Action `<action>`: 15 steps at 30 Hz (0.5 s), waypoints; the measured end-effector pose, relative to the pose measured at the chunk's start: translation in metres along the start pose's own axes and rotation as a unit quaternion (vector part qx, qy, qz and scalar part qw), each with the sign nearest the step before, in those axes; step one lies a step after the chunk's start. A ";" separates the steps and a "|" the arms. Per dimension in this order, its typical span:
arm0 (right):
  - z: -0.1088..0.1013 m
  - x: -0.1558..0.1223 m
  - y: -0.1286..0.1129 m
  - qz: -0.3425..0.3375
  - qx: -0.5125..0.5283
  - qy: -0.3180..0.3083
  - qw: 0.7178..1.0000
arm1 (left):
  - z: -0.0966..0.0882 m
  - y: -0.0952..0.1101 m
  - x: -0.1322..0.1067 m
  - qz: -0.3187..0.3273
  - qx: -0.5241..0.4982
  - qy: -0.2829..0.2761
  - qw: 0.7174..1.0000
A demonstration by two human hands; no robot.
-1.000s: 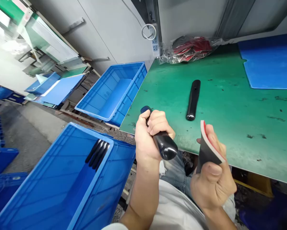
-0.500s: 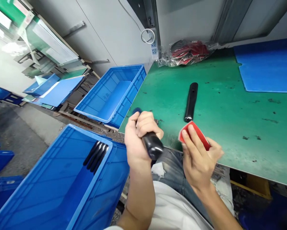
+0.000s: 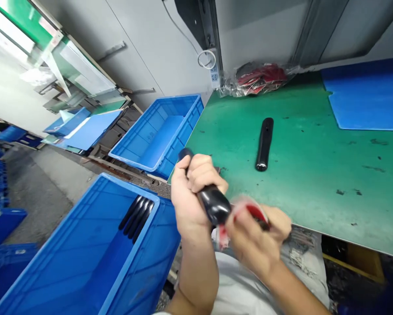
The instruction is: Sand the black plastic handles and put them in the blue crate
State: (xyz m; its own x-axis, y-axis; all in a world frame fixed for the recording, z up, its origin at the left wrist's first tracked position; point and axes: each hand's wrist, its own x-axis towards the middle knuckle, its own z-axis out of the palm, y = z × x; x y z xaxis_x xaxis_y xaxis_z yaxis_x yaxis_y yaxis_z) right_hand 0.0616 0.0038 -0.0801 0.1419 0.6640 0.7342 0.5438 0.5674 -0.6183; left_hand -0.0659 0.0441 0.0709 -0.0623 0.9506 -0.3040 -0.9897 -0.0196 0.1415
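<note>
My left hand (image 3: 199, 186) is wrapped round a glossy black handle (image 3: 216, 205), whose rounded end points down toward my right hand. My right hand (image 3: 257, 238), blurred by motion, pinches a bent red pad with a pale side (image 3: 249, 205) close against that end; whether they touch is unclear. A second black handle (image 3: 264, 144) lies on the green tabletop (image 3: 308, 175) beyond my hands. Several similar black handles (image 3: 135, 218) lie side by side in the large blue crate (image 3: 101, 245) to my left.
A clear plastic bag with red and dark pieces (image 3: 262, 78) sits at the table's back. A blue sheet (image 3: 370, 96) covers the right rear. Another blue crate (image 3: 163, 131) stands beyond the table's left edge. A socket strip (image 3: 214, 76) hangs on the wall.
My right hand has moved left and down with the red pad, bringing it to the handle's end. My left hand keeps its grip on the handle. The view has shifted slightly.
</note>
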 end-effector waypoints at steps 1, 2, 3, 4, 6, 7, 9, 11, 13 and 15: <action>0.001 0.002 0.002 -0.020 -0.025 -0.014 0.999 | 0.001 0.001 -0.001 0.005 -0.010 -0.011 1.000; 0.000 0.005 0.004 -0.041 -0.054 -0.020 0.998 | 0.002 0.002 -0.003 0.008 -0.019 -0.016 1.000; -0.002 0.008 0.004 -0.064 -0.080 -0.011 0.995 | 0.002 0.002 -0.004 0.008 -0.029 -0.015 0.999; -0.004 0.012 0.003 -0.086 -0.100 0.008 0.991 | 0.002 0.001 -0.005 0.001 -0.036 -0.008 0.999; -0.011 0.017 -0.005 -0.126 -0.105 0.060 0.985 | 0.002 -0.002 -0.005 -0.016 -0.044 0.006 0.999; -0.015 0.019 -0.009 -0.143 -0.097 0.076 0.982 | 0.001 -0.004 -0.005 -0.023 -0.045 0.010 0.999; -0.019 0.022 -0.017 -0.170 -0.086 0.098 0.977 | -0.001 -0.008 -0.003 -0.023 -0.051 0.007 0.998; -0.021 0.025 -0.020 -0.182 -0.086 0.115 0.973 | -0.004 -0.010 -0.002 -0.020 -0.051 -0.009 0.998; -0.021 0.027 -0.019 -0.184 -0.092 0.131 0.970 | -0.005 -0.010 -0.002 -0.011 -0.035 -0.026 0.999; -0.023 0.028 -0.018 -0.192 -0.093 0.140 0.967 | -0.006 -0.010 -0.001 0.001 -0.008 -0.033 0.999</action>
State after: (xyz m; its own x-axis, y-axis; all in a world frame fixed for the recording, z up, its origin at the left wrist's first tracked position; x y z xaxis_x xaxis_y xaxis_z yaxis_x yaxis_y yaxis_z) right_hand 0.0752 0.0007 -0.0421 0.1043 0.2495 0.9627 0.7372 0.6304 -0.2433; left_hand -0.0569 0.0416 0.0643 -0.0556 0.9691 -0.2404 -0.9916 -0.0254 0.1271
